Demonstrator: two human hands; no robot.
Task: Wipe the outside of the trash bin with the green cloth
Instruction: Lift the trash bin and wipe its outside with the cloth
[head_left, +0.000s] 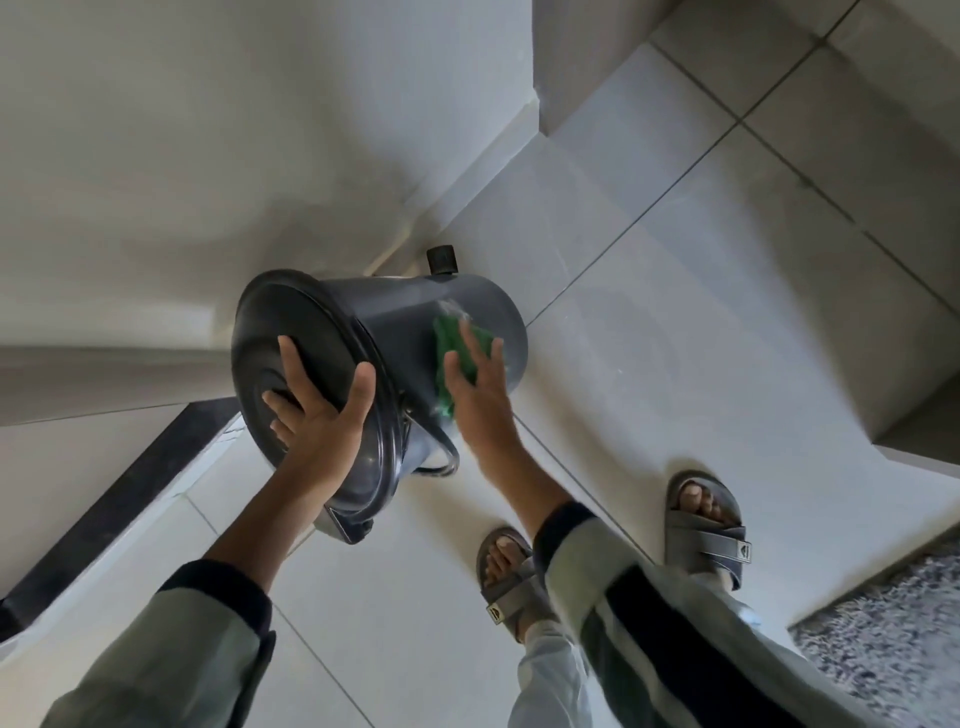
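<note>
Here, left hand (317, 410): it reaches in from the 7 o'clock corner with the forearm bare and a grey-green sleeve with a dark cuff pushed up. The palm lies flat on the lid (306, 384), fingers spread wide and the thumb hooked over the lid's rim at 2 o'clock of the hand; it braces rather than closes around anything.
Right hand (475, 387): it comes up from 5 o'clock, wrist straight, with the same sleeve and dark cuff. The fingers are stretched out and slightly fanned, pressing the green cloth (454, 353) flat against the bin's side; they are not curled around it.
Trash bin (405, 332): at the frame's centre, a little toward 9 o'clock, tilted hard so the lid faces the camera and the body points away toward 2 o'clock. Whether its base touches the floor cannot be told.
Bin's look: dark grey, round and glossy, with a ringed lid; a thin wire loop hangs at its underside near 6 o'clock, and a black pedal (441, 260) sticks out at its 12 o'clock edge. A pale smear shows on the side just above the cloth.
Cloth's look: bright green, bunched, partly hidden under the fingers.
Surroundings: pale tiled floor (701, 322), a white wall (208, 130) at 10 o'clock, a speckled rug (893, 634) at 4 o'clock, and two feet in grey strapped sandals (709, 525) between 5 and 4 o'clock.
</note>
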